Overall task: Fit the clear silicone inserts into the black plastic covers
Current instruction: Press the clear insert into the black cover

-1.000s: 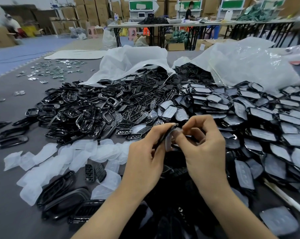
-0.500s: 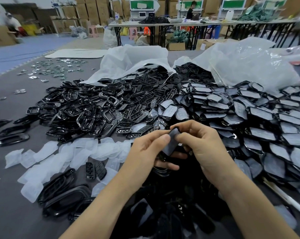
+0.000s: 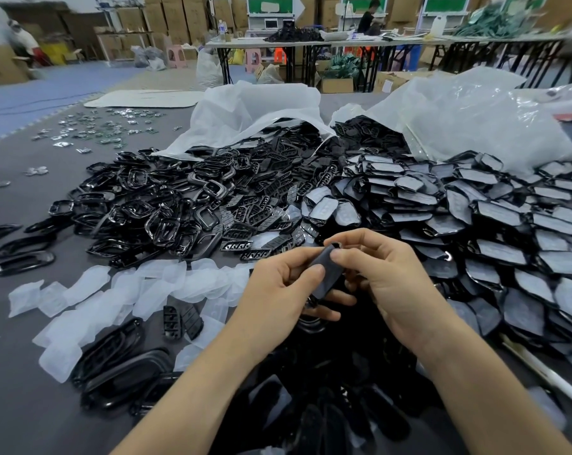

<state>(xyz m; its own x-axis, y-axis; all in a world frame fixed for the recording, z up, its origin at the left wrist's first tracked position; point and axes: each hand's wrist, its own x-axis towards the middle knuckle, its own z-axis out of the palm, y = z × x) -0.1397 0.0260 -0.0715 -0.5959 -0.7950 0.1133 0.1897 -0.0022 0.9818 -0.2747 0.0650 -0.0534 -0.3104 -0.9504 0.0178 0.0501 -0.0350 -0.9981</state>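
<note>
Both hands hold one black plastic cover (image 3: 326, 271) with a clear silicone insert lying in it, above the table's near middle. My left hand (image 3: 283, 290) grips its left edge, thumb on top and fingers underneath. My right hand (image 3: 381, 277) pinches the cover's upper right end between thumb and curled fingers. Loose clear silicone inserts (image 3: 120, 290) lie in a band at the left. Empty black covers (image 3: 245, 218) are heaped behind them. Covers with inserts in them (image 3: 494, 231) fill the right side.
Two white plastic bags (image 3: 255, 116) (image 3: 475, 119) lie open behind the heaps. Long black oval frames (image 3: 113, 366) rest at the near left. Small metal parts (image 3: 107, 126) are scattered far left. Long tables and cartons stand in the background, with people at them.
The cover has turned from edge-on to flat between the hands, and both hands have dropped slightly. My left thumb now lies on its face.
</note>
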